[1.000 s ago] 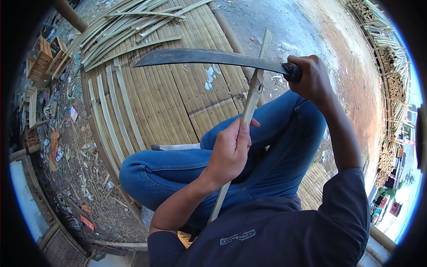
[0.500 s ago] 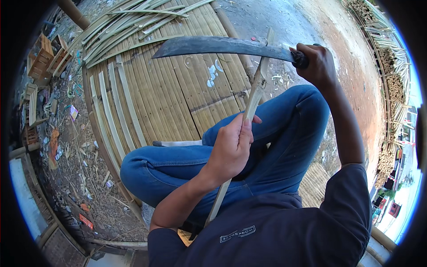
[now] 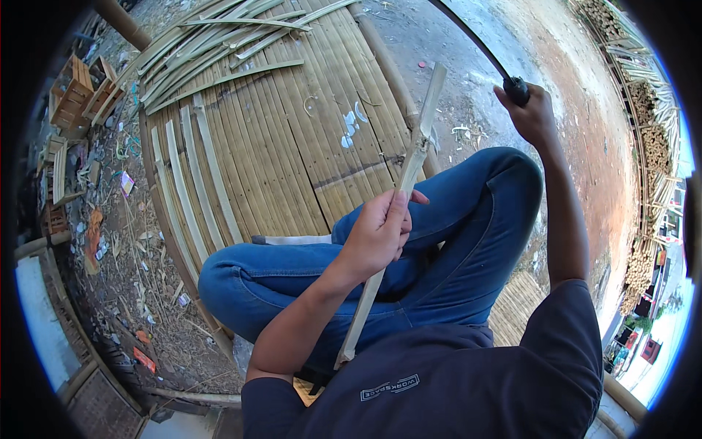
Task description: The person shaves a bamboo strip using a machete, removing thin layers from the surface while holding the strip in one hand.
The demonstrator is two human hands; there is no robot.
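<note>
A pale bamboo strip point(image 3: 411, 164) slants from my lap up and to the right, with a rough node partway along its upper length. My left hand point(image 3: 376, 233) is closed round its middle, thumb lying along the strip. Up at the right, my right hand point(image 3: 532, 115) grips the dark handle of a machete point(image 3: 479, 45). The blade points up and to the left, seen nearly edge-on, and its tip runs out of the picture. Blade and strip are apart.
I sit cross-legged on a bamboo-slat platform point(image 3: 281, 161). Several split strips point(image 3: 191, 175) lie side by side at its left, and a heap of strips point(image 3: 219, 47) covers its far end. Wooden crates point(image 3: 72, 91) stand on the littered ground. Stacked bamboo point(image 3: 647, 150) lines the far right.
The machete has lifted off the strip and swung up and to the right, turning from broadside to edge-on. My left hand still holds the strip, shifted slightly.
</note>
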